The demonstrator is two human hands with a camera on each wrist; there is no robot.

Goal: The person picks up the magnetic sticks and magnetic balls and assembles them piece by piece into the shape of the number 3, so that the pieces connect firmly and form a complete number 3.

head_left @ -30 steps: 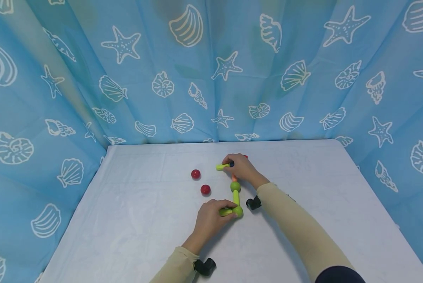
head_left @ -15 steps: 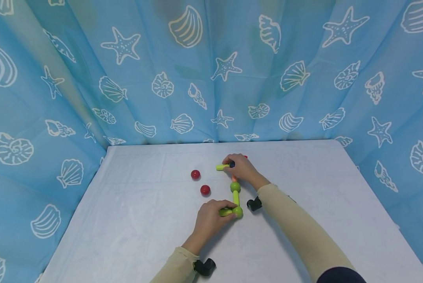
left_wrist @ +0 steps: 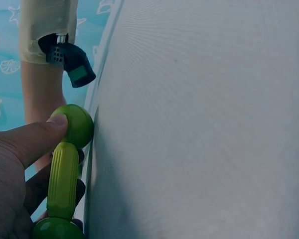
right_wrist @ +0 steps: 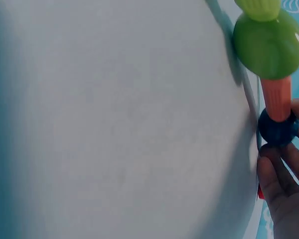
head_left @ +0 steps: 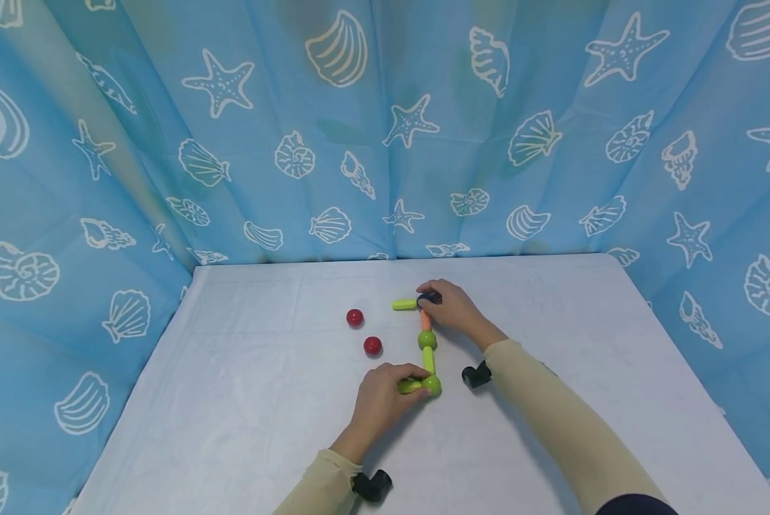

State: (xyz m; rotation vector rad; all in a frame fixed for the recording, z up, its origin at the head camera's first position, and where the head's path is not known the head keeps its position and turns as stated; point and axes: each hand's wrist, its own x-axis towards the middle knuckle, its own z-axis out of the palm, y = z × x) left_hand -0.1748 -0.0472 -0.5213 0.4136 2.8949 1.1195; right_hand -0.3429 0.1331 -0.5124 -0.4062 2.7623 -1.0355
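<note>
A chain of toy building rods and balls lies on the white table. Its near green ball and the yellow-green rod to the left of it are in my left hand; in the left wrist view the thumb presses the green ball. A second yellow-green rod leads to another green ball, then an orange rod. At the far end my right hand pinches a dark blue ball, from which a further yellow-green rod points left.
Two loose red balls lie left of the chain. A small red piece shows behind the right fingers in the right wrist view. Dark wrist cameras sit on both sleeves. A blue shell-print curtain surrounds the white table.
My right hand has shifted right, from the far yellow-green rod's end onto the dark blue ball, uncovering more of both rods there. My left hand stays in place.
</note>
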